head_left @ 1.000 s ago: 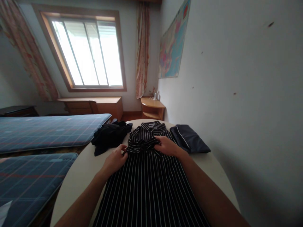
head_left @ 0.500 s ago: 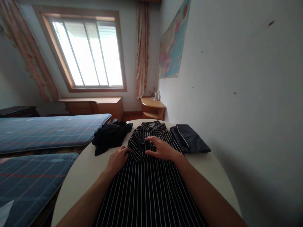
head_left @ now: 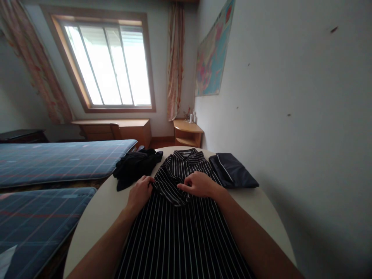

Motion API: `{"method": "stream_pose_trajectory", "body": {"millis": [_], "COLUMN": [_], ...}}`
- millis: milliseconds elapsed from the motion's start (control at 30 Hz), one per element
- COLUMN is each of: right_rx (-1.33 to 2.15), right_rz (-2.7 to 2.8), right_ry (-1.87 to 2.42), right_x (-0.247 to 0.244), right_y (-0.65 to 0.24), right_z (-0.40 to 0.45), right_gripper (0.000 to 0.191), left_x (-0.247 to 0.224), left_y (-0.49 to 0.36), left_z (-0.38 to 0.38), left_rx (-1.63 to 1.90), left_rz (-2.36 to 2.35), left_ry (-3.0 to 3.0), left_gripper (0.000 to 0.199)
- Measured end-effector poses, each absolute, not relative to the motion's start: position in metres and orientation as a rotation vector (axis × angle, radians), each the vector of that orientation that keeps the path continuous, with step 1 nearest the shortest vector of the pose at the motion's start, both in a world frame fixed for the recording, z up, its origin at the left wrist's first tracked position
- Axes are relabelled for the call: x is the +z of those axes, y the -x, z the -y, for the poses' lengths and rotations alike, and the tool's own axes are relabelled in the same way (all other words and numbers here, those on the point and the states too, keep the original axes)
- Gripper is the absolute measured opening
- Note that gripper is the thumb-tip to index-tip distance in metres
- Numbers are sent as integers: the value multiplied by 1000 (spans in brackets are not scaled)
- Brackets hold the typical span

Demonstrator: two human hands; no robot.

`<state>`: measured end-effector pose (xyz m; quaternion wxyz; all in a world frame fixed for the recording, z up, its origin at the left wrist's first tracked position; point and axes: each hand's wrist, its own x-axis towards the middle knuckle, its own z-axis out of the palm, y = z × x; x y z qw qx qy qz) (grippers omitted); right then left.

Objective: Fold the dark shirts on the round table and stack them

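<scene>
One black striped shirt, laid lengthwise on a round table, under our two hands

Nearest us: the black striped shirt (head_left: pixel 180 240), its body running up the middle of the pale table (head_left: pixel 87 232), its collar by the far edge. Across its front, one sleeve (head_left: pixel 170 188), bent. Our left hand (head_left: pixel 140 192): fingers and thumb pinching the sleeve's outer fold. Our right hand (head_left: pixel 200 184): fingers curled, thumb extended, over the sleeve's end; we cannot tell whether it grips cloth.

Farther up, towards the left edge: black clothing (head_left: pixel 135 164), bunched. Towards the right edge: a dark folded garment (head_left: pixel 235 170) with a pale line, just beside the shirt.

Beyond the far edge: a wooden corner shelf (head_left: pixel 188 126) and a window (head_left: pixel 109 66).
</scene>
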<state>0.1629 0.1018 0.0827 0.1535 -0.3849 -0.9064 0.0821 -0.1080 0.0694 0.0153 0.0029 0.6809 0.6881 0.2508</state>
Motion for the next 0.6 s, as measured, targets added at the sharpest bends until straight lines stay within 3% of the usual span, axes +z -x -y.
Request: {"method": "stream_pose_trajectory", "body": {"millis": [133, 267, 467, 600], "right_rx": [166, 229, 403, 601], "right_rz": [2547, 2595, 2755, 2757], "right_ry": [1142, 946, 947, 1041], "right_x": [73, 55, 52, 75], "right_y": [-160, -152, -154, -168], "right_z": [-102, -105, -110, -109], "right_gripper": [41, 48, 18, 16], "left_x": [15, 14, 12, 12], "left_y": [109, 111, 115, 118], "left_z": [-71, -73, -73, -74], "left_rx": [802, 826, 834, 836], "left_rz": [-2145, -2123, -2127, -2144], "left_ry": [-2075, -2068, -2044, -2036], "left_gripper": [23, 21, 21, 22]}}
